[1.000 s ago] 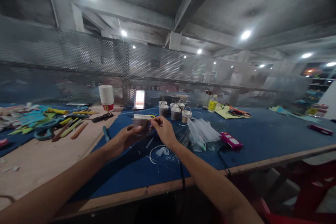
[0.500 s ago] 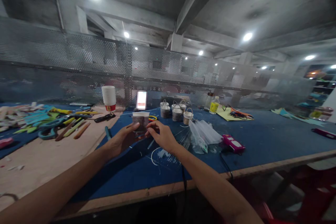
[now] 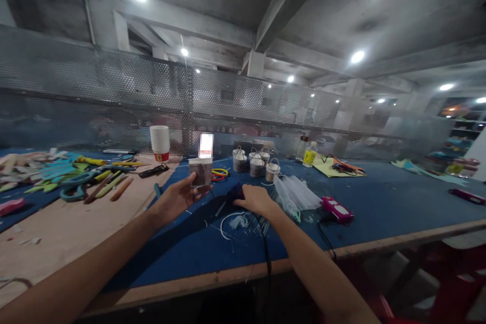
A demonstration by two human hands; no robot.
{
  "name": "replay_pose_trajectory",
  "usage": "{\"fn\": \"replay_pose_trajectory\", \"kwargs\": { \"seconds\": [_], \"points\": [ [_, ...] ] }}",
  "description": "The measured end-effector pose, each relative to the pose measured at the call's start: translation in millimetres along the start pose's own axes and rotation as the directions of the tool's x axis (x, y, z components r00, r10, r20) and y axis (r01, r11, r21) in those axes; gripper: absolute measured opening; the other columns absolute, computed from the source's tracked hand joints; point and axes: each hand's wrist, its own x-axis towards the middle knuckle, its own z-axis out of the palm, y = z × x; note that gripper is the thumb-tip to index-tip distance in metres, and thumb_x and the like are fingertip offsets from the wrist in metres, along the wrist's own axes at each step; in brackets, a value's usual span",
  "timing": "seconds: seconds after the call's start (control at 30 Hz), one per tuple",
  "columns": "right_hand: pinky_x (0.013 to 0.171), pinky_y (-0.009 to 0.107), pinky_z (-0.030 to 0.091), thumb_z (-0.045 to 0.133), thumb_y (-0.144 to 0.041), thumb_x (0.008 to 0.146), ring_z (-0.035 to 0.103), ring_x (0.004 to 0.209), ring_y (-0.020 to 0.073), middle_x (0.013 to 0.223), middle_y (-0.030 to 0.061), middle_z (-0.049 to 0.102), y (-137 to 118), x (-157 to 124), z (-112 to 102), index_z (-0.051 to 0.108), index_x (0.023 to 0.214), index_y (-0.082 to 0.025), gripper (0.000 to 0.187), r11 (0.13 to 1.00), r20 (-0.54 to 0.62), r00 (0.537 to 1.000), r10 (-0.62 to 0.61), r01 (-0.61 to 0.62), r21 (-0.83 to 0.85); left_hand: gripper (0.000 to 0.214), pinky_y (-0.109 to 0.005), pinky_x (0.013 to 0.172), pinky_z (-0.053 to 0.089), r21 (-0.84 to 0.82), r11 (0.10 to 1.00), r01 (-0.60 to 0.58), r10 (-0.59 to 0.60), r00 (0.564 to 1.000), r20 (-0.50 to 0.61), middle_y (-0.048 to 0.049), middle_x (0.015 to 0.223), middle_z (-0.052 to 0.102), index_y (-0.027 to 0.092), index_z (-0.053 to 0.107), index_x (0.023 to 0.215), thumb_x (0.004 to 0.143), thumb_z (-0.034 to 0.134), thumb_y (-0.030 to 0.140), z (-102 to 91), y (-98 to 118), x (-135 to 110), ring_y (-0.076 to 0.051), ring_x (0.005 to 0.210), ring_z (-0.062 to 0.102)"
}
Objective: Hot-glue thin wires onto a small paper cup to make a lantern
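Note:
My left hand [image 3: 178, 196] grips a small paper cup [image 3: 200, 172] with a white rim and a brown-grey covering, held upright above the blue table mat. Farther right, my right hand [image 3: 258, 199] is closed around a dark blue corded tool that looks like a glue gun [image 3: 236, 192], low over the mat. Its shape is partly hidden by the fingers, and a black cord [image 3: 268, 248] runs to the table edge. Beyond that hand stand several small cup buckets [image 3: 256, 166] with thin loop handles. Fine strands and a white cord loop [image 3: 224, 228] lie just below it.
A plastic bag of whitish sticks [image 3: 298, 195] and a magenta device [image 3: 337, 210] lie to the right. Scissors [image 3: 72, 190] and markers are on the left, near stacked white cups [image 3: 160, 142]. A yellow-labelled bottle [image 3: 310, 154] stands before the perforated metal screen [image 3: 228, 96].
My right hand has left the cup, moved right and taken hold of the dark blue glue gun. My left hand has shifted slightly left and up with the cup.

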Motion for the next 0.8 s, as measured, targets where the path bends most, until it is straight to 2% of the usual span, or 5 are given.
{"fn": "replay_pose_trajectory", "kwargs": {
  "seconds": [0.27, 0.4, 0.5, 0.63, 0.8],
  "points": [
    [0.088, 0.039, 0.053, 0.062, -0.032, 0.096, 0.072, 0.113, 0.0350, 0.123, 0.0235, 0.071, -11.2, -2.0, 4.0, 0.059, 0.126, -0.009, 0.039, 0.998, -0.001, 0.999, 0.038, -0.038, -0.041, 0.020, -0.022, 0.063, 0.060, -0.038, 0.999, 0.006, -0.010, 0.994, -0.105, -0.0061, 0.060, 0.070, 0.015, 0.073, 0.080, 0.097, 0.066, 0.022, 0.9, 3.8, -4.1, -0.018, 0.066, 0.074],
    [0.091, 0.039, 0.052, 0.055, -0.031, 0.098, 0.071, 0.113, 0.0338, 0.129, 0.0231, 0.067, 4.1, -7.2, 0.3, 0.058, 0.132, -0.008, 0.042, 0.997, -0.082, 0.994, 0.075, -0.072, 0.042, 0.017, -0.022, 0.058, 0.060, -0.027, 1.000, -0.007, 0.005, 0.995, -0.100, -0.0085, 0.066, 0.074, 0.011, 0.074, 0.090, 0.099, 0.061, 0.017, 6.1, 7.0, -7.8, -0.016, 0.061, 0.072],
    [0.097, 0.039, 0.049, 0.060, -0.036, 0.095, 0.068, 0.115, 0.0311, 0.125, 0.0173, 0.071, 22.5, -9.8, -3.4, 0.065, 0.126, -0.014, 0.039, 0.958, -0.229, 0.970, 0.075, -0.007, 0.287, 0.018, -0.021, 0.056, 0.060, -0.017, 1.000, -0.001, -0.002, 0.990, -0.142, -0.0093, 0.067, 0.075, 0.011, 0.073, 0.089, 0.100, 0.061, 0.018, 9.4, 7.2, -8.5, -0.016, 0.060, 0.072],
    [0.082, 0.034, 0.052, 0.063, -0.047, 0.090, 0.069, 0.089, 0.0235, 0.096, 0.0069, 0.075, 29.0, -6.4, -5.0, 0.072, 0.104, -0.019, 0.032, 0.681, -0.386, 0.910, 0.147, 0.190, 0.707, 0.014, -0.021, 0.058, 0.059, -0.022, 1.000, -0.009, 0.006, 0.994, -0.108, -0.0073, 0.074, 0.077, 0.014, 0.074, 0.090, 0.098, 0.064, 0.018, 8.1, 3.7, -5.3, -0.016, 0.065, 0.074],
    [0.058, 0.028, 0.043, 0.069, -0.063, 0.085, 0.049, 0.054, 0.0142, 0.056, -0.0026, 0.054, 0.9, -9.2, -0.1, 0.070, 0.084, -0.019, 0.044, 0.427, -0.329, 0.930, 0.162, 0.235, 0.873, 0.023, -0.025, 0.077, 0.058, 0.021, 0.999, 0.028, -0.028, 1.000, -0.006, -0.0083, 0.105, 0.081, 0.015, 0.076, 0.114, 0.096, 0.069, 0.026, -3.3, -3.9, 0.8, -0.017, 0.081, 0.073]
  ]
}}
